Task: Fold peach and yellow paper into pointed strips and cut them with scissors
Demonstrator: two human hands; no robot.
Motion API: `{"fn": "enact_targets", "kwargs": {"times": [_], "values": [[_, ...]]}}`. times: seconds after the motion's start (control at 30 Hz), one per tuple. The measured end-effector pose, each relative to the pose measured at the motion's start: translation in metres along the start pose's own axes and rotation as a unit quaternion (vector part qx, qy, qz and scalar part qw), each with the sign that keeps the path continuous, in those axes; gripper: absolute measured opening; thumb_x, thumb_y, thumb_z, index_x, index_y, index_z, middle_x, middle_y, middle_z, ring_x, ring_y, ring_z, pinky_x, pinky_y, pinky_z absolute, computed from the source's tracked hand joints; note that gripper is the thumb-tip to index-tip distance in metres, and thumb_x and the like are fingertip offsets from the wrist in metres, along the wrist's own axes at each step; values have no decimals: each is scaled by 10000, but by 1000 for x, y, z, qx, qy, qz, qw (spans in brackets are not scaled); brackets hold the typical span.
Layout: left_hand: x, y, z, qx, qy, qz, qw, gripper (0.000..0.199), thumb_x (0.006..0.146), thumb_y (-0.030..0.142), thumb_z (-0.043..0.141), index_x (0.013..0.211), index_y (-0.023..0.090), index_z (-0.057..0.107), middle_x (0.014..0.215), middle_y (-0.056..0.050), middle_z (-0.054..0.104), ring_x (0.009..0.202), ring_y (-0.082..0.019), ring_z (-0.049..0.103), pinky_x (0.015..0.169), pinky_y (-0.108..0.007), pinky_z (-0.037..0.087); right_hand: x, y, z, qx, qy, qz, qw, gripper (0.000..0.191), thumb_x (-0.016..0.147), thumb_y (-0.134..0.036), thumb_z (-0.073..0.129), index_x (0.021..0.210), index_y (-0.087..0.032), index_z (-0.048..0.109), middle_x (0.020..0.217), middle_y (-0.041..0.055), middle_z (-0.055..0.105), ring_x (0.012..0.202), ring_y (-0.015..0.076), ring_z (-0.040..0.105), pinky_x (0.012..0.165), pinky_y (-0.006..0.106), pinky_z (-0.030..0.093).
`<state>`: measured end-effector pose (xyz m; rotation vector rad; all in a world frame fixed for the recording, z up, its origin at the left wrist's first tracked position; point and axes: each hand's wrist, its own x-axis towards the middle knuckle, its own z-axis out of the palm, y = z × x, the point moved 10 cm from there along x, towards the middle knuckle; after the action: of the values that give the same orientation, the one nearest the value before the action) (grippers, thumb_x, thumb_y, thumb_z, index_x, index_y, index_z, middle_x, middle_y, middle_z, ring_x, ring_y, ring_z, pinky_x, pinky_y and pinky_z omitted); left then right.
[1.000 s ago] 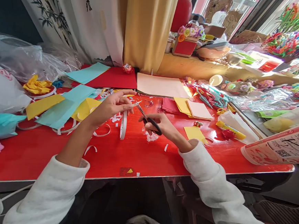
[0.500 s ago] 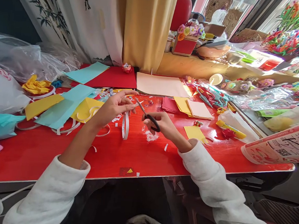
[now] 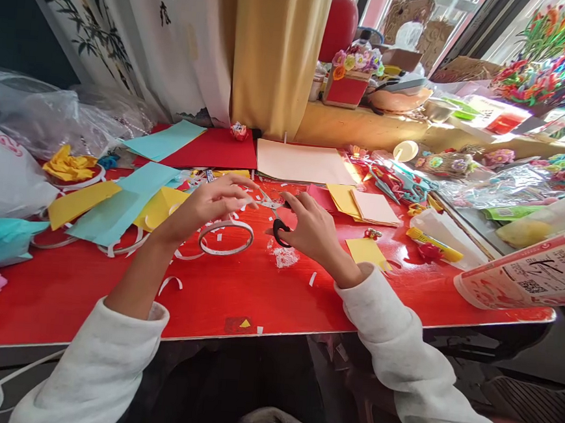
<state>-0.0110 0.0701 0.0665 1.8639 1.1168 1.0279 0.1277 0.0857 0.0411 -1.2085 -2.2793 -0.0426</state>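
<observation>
My right hand [image 3: 308, 230] grips black-handled scissors [image 3: 281, 233] by the finger loops, and their blades are spread toward my left hand. My left hand [image 3: 214, 203] is raised with its fingers curved and pinching near the blade tips. Beneath these fingers hangs a roll of white tape [image 3: 224, 252], tilted so that its ring shape shows. The pinched tape end is mostly hidden by the fingers. Small white scraps and a curled white strip [image 3: 172, 284] lie on the red table [image 3: 196, 312] below.
Blue paper [image 3: 124, 202] and yellow paper [image 3: 82, 203] lie at left beside plastic bags. Pink sheets [image 3: 303, 161] and small paper squares [image 3: 375, 207] are at the back. A glue tube [image 3: 435, 244] and a large cup [image 3: 527, 270] stand or lie at right.
The tape roll has swung from edge-on to showing its full ring. The scissor blades have parted, and my right hand has opened wider around the handles.
</observation>
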Motion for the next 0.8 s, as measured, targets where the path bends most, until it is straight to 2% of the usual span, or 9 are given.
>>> {"fn": "enact_targets", "kwargs": {"times": [0.07, 0.13, 0.37, 0.6, 0.73, 0.8], "values": [[-1, 5, 8, 44, -24, 15, 999, 218, 799, 317, 493, 811, 190, 670, 1211, -37, 492, 1050, -212, 481, 780, -275, 443, 0, -1, -1, -31, 5, -9, 999, 589, 698, -334, 581, 1244, -165, 435, 1024, 104, 548, 873, 220, 508, 691, 317, 386], [-1, 6, 14, 72, -34, 19, 997, 230, 807, 334, 488, 849, 197, 668, 1203, -36, 491, 1097, -223, 454, 874, -314, 412, 1, -2, -2, -53, 9, -18, 998, 575, 705, -313, 567, 1240, -152, 432, 1000, 106, 551, 870, 224, 503, 715, 329, 376], [3, 1, 21, 125, -38, 31, 991, 283, 813, 385, 475, 983, 238, 646, 1179, -34, 501, 1113, -239, 446, 955, -393, 363, 0, -8, -4, -105, 15, -47, 993, 539, 737, -312, 523, 1226, -105, 428, 991, 119, 550, 877, 233, 488, 718, 336, 341], [3, 4, 28, 115, -56, 18, 992, 336, 816, 391, 465, 1073, 233, 614, 1177, -51, 530, 1121, -238, 445, 917, -372, 403, -1, -6, -5, -106, 20, -48, 993, 550, 741, -307, 514, 1238, -95, 410, 987, 129, 553, 859, 231, 489, 716, 335, 321], [2, -1, 24, 60, -27, -34, 997, 356, 819, 423, 448, 1070, 232, 612, 1228, -53, 489, 1153, -245, 429, 798, -282, 470, -2, -4, -5, -92, 19, -31, 995, 544, 744, -335, 508, 1232, -113, 415, 988, 118, 559, 852, 229, 500, 725, 337, 328], [1, -9, 17, 7, 0, -61, 998, 350, 801, 437, 474, 1050, 238, 618, 1255, -44, 465, 1105, -233, 467, 694, -228, 484, -1, -3, -8, -76, 24, -19, 997, 542, 735, -351, 515, 1216, -118, 423, 998, 117, 560, 876, 236, 501, 745, 343, 336]]}}
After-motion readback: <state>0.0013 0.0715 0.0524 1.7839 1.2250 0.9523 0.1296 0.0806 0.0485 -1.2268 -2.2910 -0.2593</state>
